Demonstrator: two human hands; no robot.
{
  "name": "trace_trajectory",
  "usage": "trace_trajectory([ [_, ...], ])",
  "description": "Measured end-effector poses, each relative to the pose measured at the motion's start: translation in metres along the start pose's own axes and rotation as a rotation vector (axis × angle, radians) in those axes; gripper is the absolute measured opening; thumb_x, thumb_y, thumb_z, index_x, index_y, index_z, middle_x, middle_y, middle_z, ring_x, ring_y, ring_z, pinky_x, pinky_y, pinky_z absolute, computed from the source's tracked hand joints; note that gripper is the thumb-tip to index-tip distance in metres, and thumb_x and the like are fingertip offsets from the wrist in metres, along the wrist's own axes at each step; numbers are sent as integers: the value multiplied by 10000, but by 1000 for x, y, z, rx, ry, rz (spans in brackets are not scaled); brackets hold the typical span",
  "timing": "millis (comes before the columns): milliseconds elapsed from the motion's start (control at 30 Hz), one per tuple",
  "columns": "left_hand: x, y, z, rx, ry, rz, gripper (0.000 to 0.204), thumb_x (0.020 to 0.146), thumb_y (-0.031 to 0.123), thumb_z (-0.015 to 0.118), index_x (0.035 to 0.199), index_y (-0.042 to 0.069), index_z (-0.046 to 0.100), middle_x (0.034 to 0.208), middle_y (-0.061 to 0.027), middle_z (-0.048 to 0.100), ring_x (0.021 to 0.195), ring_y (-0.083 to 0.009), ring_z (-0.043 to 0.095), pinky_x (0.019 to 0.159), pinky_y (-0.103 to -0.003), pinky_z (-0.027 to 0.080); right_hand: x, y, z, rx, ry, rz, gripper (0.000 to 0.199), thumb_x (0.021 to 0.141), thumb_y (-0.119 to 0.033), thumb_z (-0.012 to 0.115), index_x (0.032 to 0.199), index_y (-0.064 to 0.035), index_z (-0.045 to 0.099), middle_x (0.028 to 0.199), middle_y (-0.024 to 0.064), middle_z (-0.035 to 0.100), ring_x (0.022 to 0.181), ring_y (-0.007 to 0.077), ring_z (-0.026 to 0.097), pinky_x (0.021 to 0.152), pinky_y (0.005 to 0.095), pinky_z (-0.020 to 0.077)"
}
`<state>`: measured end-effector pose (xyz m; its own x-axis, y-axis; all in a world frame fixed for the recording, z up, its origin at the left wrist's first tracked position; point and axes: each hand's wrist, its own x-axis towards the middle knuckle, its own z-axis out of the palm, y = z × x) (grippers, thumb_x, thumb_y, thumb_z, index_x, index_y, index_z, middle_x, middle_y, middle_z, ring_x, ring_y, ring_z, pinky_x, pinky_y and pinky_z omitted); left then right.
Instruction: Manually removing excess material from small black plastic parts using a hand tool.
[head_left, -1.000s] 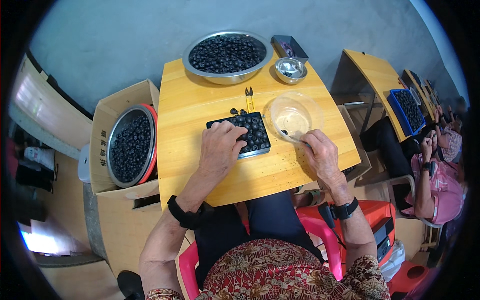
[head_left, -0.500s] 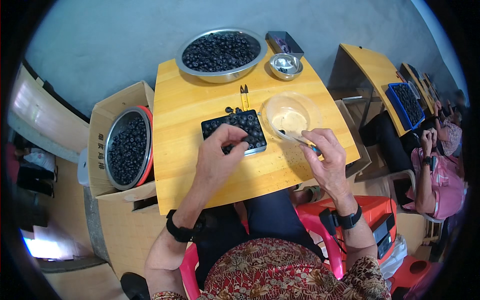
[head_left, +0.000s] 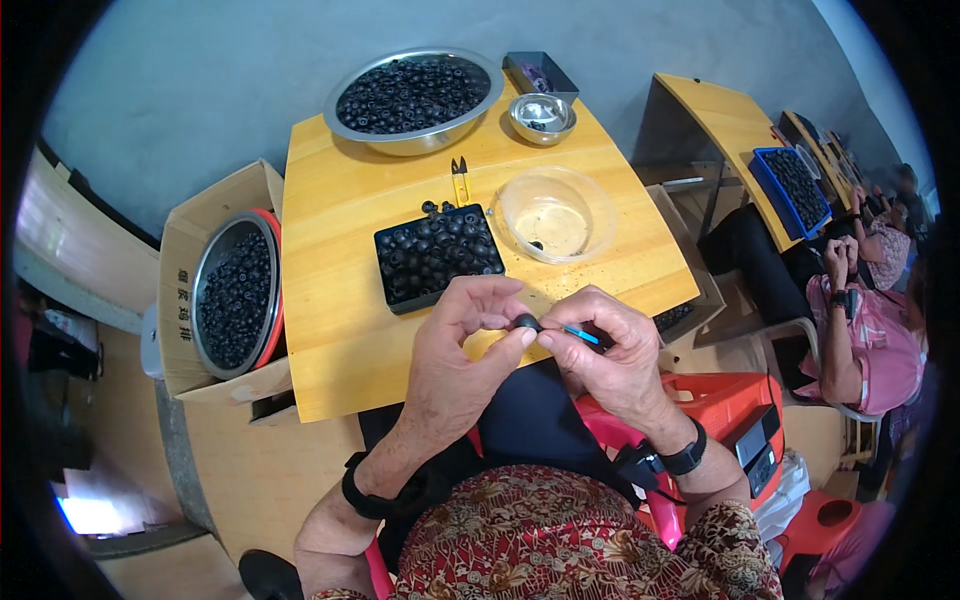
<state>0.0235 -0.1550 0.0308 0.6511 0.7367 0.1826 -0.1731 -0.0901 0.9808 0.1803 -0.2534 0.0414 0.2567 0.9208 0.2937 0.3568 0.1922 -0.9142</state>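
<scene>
Black piece (head_left: pixel 526 321) is pinched in the left hand (head_left: pixel 463 345) near the edge of the counter (head_left: pixel 345 360), the right hand (head_left: pixel 612 355) gripping a blue tool (head_left: pixel 580 335) close to it; a filled tray (head_left: pixel 381 243) stands beyond, beside a clear tub (head_left: pixel 555 217)

Printed in a single column of dark Chinese characters (head_left: pixel 184 305) down one side of an open tan cardboard box (head_left: pixel 225 195), just left of the wooden tabletop (head_left: pixel 335 350).
</scene>
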Motion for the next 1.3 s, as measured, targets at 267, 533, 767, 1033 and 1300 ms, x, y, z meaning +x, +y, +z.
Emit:
trace_trajectory([
  [267,-3,1,3,-24,-51,-65,502,848,-10,713,1292,-2,480,1017,-83,677,994,-136,644,915,-273,503,-7,7,0,-218,9,-313,349,757,89,668,1092,-8,675,919,115,660,808,211,659,733,303,542],
  [533,-8,-26,16,-481,-31,-192,295,886,0,694,1162,-20,592,1043,-89,688,957,-136,659,888,-260,525,-13,11,1,-224,93,-259,394,715,90,677,1101,17,668,935,141,666,811,252,673,724,341,551],
  [767,-12,-25,18,-344,-5,-184,197,902,2,670,1097,-16,648,1027,-75,690,952,-122,653,873,-257,532,-14,16,-5,-254,73,-332,393,726,99,666,1107,8,684,889,136,673,779,250,671,684,342,551],
  [1033,-15,-25,16,-414,-4,-250,190,903,19,672,1090,-6,647,1034,-72,682,924,-132,656,853,-276,543,-14,15,-10,-336,56,-457,429,675,91,679,1094,-3,689,904,113,675,768,261,667,671,349,552],
  [1300,-16,-32,19,-560,-24,-262,192,913,26,666,1101,8,632,1008,-71,692,926,-126,655,879,-272,526,-16,14,-8,-398,79,-458,400,655,81,699,1047,5,680,922,114,678,790,260,669,669,344,550],
])
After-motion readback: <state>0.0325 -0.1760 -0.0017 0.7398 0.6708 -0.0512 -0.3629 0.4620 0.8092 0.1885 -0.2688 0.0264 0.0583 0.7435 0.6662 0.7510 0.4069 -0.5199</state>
